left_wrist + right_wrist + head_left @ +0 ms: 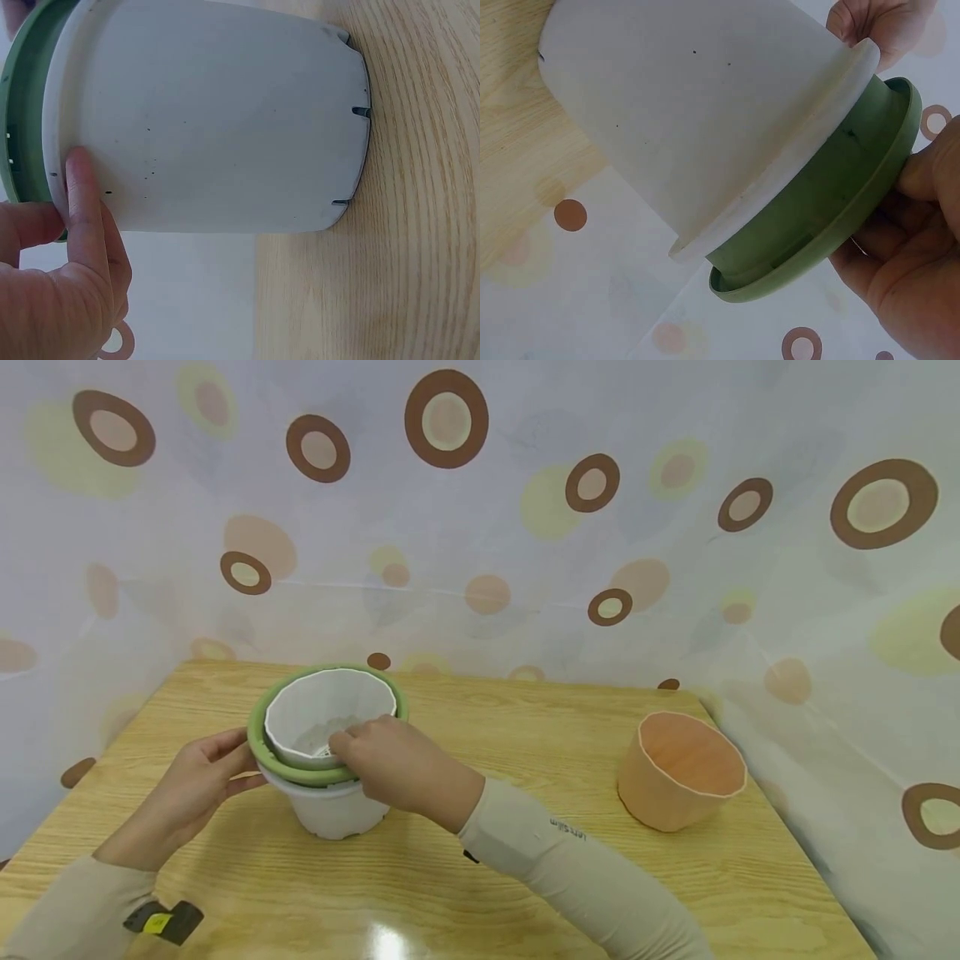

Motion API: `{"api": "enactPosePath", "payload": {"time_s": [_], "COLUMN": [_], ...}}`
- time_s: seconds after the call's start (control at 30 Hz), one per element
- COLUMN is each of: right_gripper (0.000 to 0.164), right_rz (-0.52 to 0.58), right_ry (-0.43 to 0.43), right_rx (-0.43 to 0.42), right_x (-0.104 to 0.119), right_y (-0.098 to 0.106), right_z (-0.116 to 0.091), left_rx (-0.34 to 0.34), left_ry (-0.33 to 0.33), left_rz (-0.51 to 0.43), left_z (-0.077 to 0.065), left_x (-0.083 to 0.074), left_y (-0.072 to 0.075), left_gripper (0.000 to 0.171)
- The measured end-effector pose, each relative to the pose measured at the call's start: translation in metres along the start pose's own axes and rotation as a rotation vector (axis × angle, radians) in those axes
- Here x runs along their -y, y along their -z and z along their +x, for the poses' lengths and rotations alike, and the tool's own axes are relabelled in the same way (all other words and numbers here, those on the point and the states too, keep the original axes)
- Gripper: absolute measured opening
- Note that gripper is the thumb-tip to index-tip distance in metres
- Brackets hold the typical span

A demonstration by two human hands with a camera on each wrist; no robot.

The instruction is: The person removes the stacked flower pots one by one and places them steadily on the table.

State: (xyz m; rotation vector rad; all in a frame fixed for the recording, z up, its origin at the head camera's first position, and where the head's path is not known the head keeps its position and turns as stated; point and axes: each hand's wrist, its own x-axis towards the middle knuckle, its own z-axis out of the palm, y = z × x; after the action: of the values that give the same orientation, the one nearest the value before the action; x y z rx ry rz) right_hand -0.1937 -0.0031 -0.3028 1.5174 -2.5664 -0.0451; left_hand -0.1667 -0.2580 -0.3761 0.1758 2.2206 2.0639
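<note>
Three nested flower pots stand on the left of the table. Outermost is a white flower pot [337, 814]; a green flower pot [257, 745] sits in it, its rim raised above the white one. Inside that lies a white pot with a scalloped rim [296, 706]. My left hand [191, 781] pinches the outer white pot's rim, fingers under the lip, thumb at the top edge. My right hand [401, 764] reaches over the near right edge, fingers inside the inner pot. In the right wrist view its thumb presses the green rim [840, 232].
A peach-coloured pot [667, 793] stands upright at the right of the wooden table [510, 760]. Behind and beside the table hangs a pale cloth [510, 518] with brown and pastel circles.
</note>
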Motion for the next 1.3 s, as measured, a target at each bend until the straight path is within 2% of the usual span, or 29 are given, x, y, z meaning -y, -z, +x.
{"api": "enactPosePath", "payload": {"time_s": [0.23, 0.4, 0.73, 1.03, 1.3], "right_gripper": [0.018, 0.02, 0.019, 0.021, 0.021], "right_rz": [-0.104, -0.117, -0.097, -0.027, -0.015], "right_ry": [0.044, 0.04, 0.022, 0.025, 0.029], "right_rx": [-0.071, -0.106, -0.127, -0.185, -0.205], "right_x": [0.0009, 0.001, 0.0006, -0.0018, -0.0026], "right_y": [0.0005, 0.0001, -0.0016, -0.0034, -0.0051], "right_z": [-0.0015, -0.0017, -0.0021, -0.0038, -0.0055], "left_rx": [0.007, 0.015, 0.001, 0.002, 0.006], "left_ry": [-0.024, -0.027, -0.002, -0.024, -0.029], "left_rz": [-0.032, -0.031, -0.015, -0.03, -0.048], "left_z": [0.0007, 0.0012, 0.0003, 0.0007, 0.0005], "left_x": [0.0013, 0.0012, -0.0002, 0.0013, 0.0037], "left_y": [0.0003, -0.0001, -0.0003, 0.0001, 0.0004], "left_gripper": [0.06, 0.059, 0.062, 0.056, 0.054]}}
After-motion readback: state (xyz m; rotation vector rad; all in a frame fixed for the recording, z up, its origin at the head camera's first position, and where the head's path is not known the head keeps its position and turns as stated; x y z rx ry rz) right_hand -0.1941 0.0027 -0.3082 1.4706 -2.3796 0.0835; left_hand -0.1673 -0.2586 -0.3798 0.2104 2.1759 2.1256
